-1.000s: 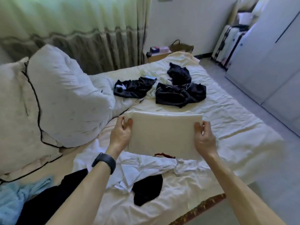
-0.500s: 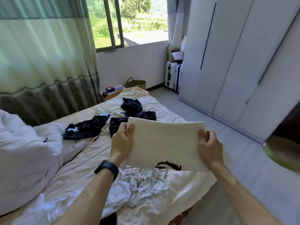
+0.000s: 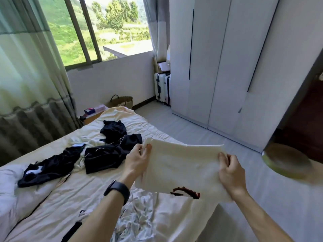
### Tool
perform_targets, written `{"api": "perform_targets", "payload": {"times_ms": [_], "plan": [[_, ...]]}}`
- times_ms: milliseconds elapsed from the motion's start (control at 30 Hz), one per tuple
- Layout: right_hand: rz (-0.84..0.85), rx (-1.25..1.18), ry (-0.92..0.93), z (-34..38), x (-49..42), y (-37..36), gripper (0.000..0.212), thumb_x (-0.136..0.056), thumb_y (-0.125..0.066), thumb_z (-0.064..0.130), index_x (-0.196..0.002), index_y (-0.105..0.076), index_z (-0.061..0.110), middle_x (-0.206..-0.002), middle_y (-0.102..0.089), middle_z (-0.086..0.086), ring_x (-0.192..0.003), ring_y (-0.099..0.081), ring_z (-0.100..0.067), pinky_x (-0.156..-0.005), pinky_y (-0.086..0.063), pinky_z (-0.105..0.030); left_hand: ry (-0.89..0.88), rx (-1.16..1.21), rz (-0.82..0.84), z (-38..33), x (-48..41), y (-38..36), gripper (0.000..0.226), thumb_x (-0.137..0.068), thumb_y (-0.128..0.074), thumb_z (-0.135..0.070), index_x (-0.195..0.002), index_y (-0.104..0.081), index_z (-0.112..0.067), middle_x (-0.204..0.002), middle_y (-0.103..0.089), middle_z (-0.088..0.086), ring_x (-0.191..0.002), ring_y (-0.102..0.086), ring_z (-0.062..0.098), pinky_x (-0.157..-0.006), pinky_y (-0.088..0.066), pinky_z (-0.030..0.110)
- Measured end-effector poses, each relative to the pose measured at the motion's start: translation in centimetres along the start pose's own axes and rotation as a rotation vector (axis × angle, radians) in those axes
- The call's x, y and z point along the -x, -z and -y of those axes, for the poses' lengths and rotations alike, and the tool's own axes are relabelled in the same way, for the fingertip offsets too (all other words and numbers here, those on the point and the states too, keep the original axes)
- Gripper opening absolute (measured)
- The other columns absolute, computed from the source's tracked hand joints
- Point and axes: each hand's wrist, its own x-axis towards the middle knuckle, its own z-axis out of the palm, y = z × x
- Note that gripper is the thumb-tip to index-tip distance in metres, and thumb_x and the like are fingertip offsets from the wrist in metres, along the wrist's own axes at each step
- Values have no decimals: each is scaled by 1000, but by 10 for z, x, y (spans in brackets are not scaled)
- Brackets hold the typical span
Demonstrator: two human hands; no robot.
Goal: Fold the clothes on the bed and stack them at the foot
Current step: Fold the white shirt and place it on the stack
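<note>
Head view: at centre frame a folded cream garment (image 3: 181,165) is held up above the near edge of the bed (image 3: 43,212). The left hand (image 3: 137,160) pinches its upper left corner. The right hand (image 3: 231,173) grips its right edge, fingers curled round the cloth. It looks light and soft, likely to sag or come unfolded unless held at both sides. A red mark (image 3: 187,191) at its lower edge is possibly print. Unfolded dark clothes (image 3: 104,154) lie at middle left, and a crumpled white garment (image 3: 138,222) lies below the hands.
</note>
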Motion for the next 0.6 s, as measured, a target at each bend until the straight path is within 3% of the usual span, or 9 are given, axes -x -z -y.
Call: {"api": "perform_targets", "payload": {"times_ms": [100,300,467,600], "plan": [[-6,44,-40,-13,-38,-11,29,-104,-46,48,-97,-56,22,-86,-65,2,-76,-62,-16,-58,-44,-33,78,66,75,6,-38,-30,35,-92,-60,-58,-96,-64,-23,-91,-69,-5,-83,-65,11,-65,-48,27],[10,166,-148,-43,-103,-41,29,-104,-47,46,-100,-54,18,-83,-62,5,-78,-57,-20,-68,-39,-36,291,216,319,27,-104,-74,25,-92,-69,-43,-102,-62,-21,-100,-70,6,-74,-71,18,-48,-53,28],[116,198,-226,-71,-146,-65,25,-103,-50,48,-95,-52,24,-85,-64,6,-78,-59,-11,-61,-40,-28,451,223,403,49,-152,-109,32,-93,-69,-39,-118,-60,-20,-105,-70,10,-75,-70,22,-50,-53,28],[208,188,-323,-103,-177,-87,26,-102,-55,46,-93,-52,22,-83,-62,2,-73,-58,-14,-63,-42,-30,546,188,441,71,-189,-135,35,-94,-70,-34,-124,-59,-19,-106,-70,11,-81,-72,27,-55,-55,32]]}}
